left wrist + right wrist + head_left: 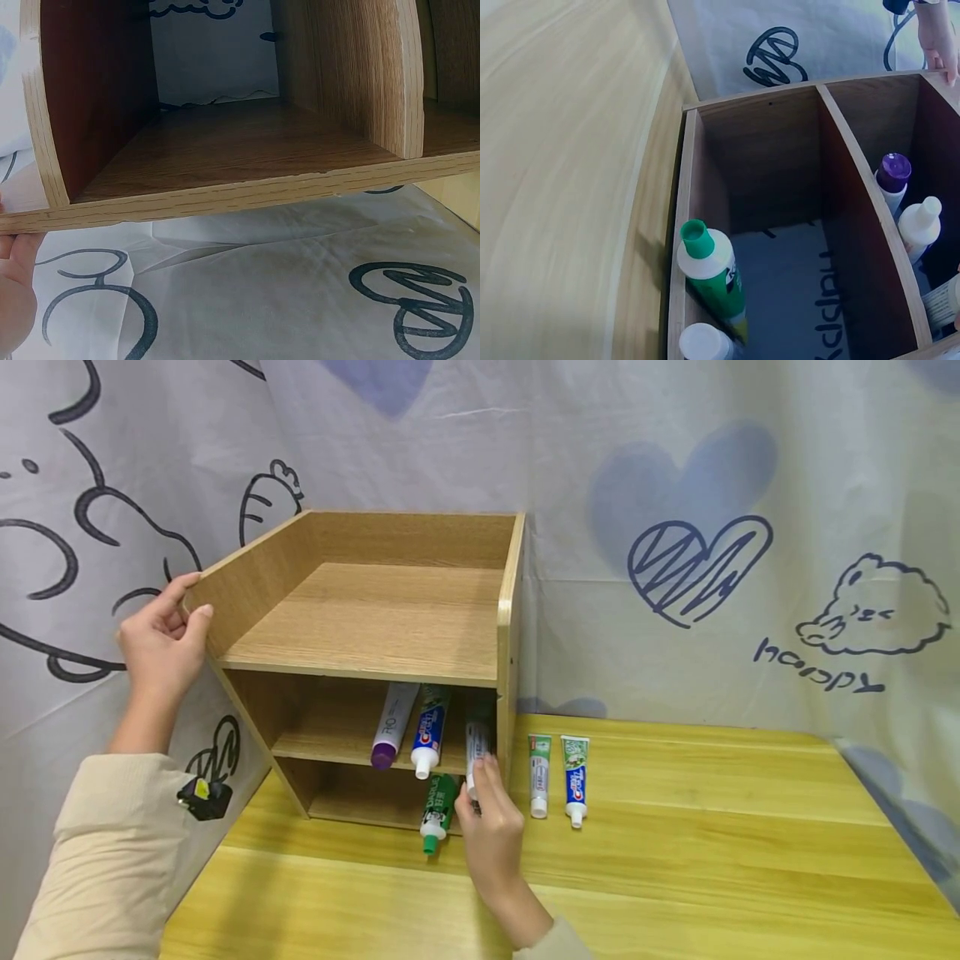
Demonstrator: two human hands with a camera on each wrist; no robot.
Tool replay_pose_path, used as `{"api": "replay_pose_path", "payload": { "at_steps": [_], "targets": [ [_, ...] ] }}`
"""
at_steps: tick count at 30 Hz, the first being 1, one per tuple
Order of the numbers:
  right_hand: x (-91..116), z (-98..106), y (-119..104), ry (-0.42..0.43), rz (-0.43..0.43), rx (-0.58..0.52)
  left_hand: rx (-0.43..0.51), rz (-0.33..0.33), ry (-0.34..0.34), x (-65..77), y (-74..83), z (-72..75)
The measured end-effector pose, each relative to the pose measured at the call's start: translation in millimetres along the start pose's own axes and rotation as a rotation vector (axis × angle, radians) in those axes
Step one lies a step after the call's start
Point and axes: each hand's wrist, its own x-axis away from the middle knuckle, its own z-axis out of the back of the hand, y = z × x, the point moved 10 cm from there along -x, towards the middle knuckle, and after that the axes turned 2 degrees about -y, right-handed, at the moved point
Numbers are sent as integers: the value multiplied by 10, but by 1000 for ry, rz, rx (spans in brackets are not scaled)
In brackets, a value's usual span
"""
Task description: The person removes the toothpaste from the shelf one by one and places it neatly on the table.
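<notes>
My left hand [167,639] grips the upper left side panel of a wooden shelf unit [360,670], thumb inside and fingers outside. At the right end of the middle shelf, my right hand [495,831] holds a white toothpaste tube [477,745] with its fingers. Left of it lie a Crest toothpaste tube [430,727] and a white tube with a purple cap [393,720], caps facing out. On the bottom shelf is a green Darlie toothpaste tube [438,806]. Beside it in the right wrist view, a white cap [705,343] shows; the rest of that tube is hidden.
Two more toothpaste tubes, one green and white [539,777] and one blue and green [575,779], lie on the yellow wood-grain table [712,860] right of the shelf unit. A printed curtain [675,485] hangs behind and along the left.
</notes>
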Motion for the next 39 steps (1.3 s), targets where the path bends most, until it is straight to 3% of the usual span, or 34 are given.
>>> {"api": "replay_pose_path", "payload": {
  "at_steps": [8, 20, 32, 39],
  "targets": [
    [22, 116, 20, 43, 33, -116, -9, 0, -1, 9, 6, -5],
    [-48, 275, 44, 9, 49, -245, -22, -25, -4, 18, 25, 0],
    [-217, 349, 301, -96, -1, -454, 31, -14, 1, 13, 28, -4],
    [-279, 425, 417, -105, -42, -568, 29, -9, -2, 9, 6, -6]
  ]
}}
